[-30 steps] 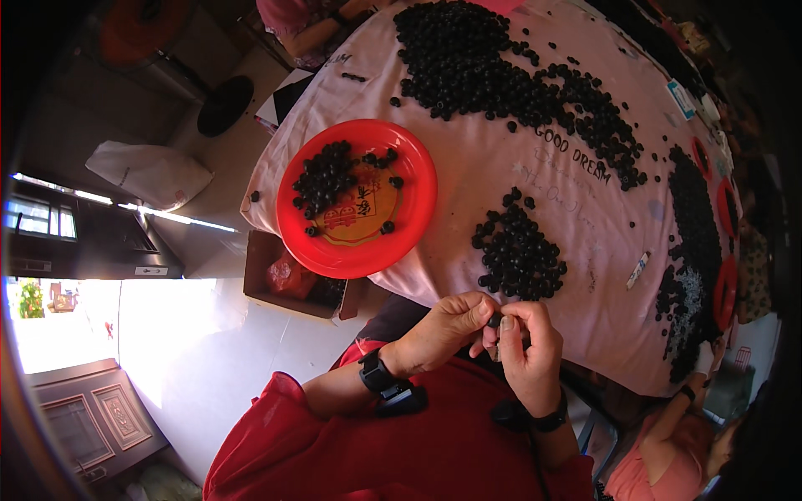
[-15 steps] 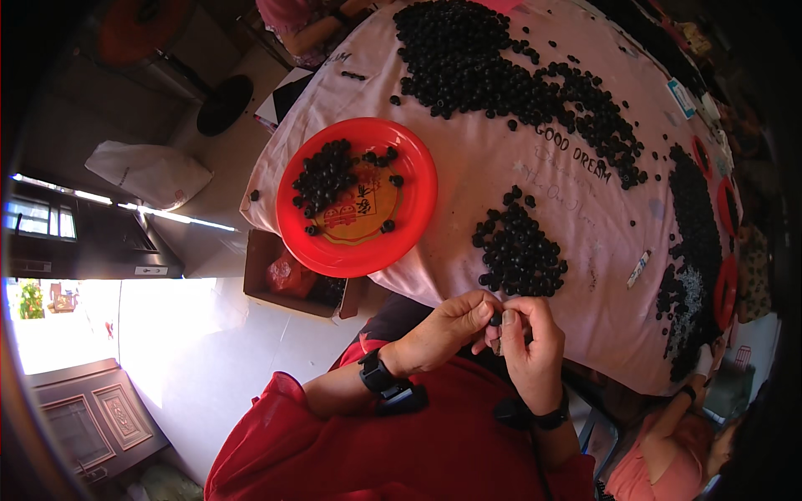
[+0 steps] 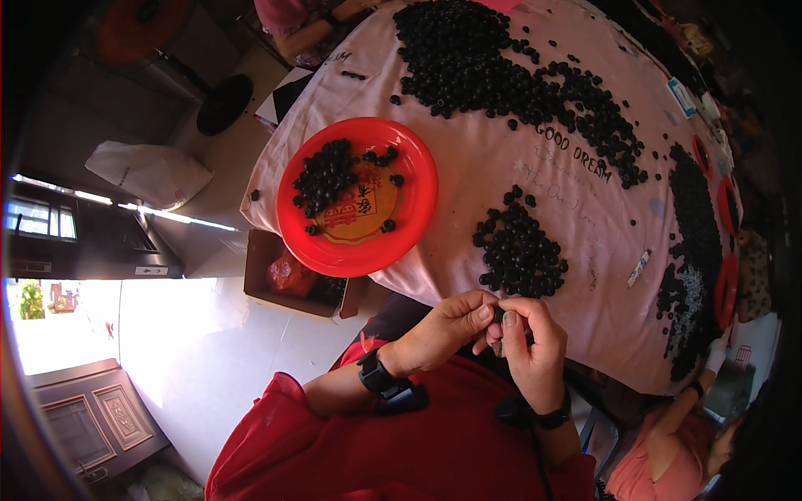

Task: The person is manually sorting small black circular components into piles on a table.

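Hands: left hand (image 3: 458, 324) pinches with thumb and forefinger; right hand (image 3: 535, 341) meets it, thumb and forefinger closed on the same spot.
Piece: a small dark piece (image 3: 499, 315) sits between the two sets of fingertips, mostly hidden; whether the curled fingers hold more, I cannot tell.
Handling: something this small and round probably wants a light pinch, one hand steadying while the other turns; keeping over the cloth rather than the lap would likely make a dropped piece easier to recover.
Near pile: loose black pieces (image 3: 520, 250) lie just beyond the fingers.
Plate: a red plate (image 3: 421, 209), forward and left, bears a cluster of similar pieces (image 3: 324, 177).
Surface: pale pink cloth (image 3: 443, 246), wrinkled at the edge, with a large black heap (image 3: 468, 67) farther off.
Room: cardboard box (image 3: 350, 299) below the plate; light tiled floor (image 3: 213, 351); co-worker's arm (image 3: 668, 430) at lower right.
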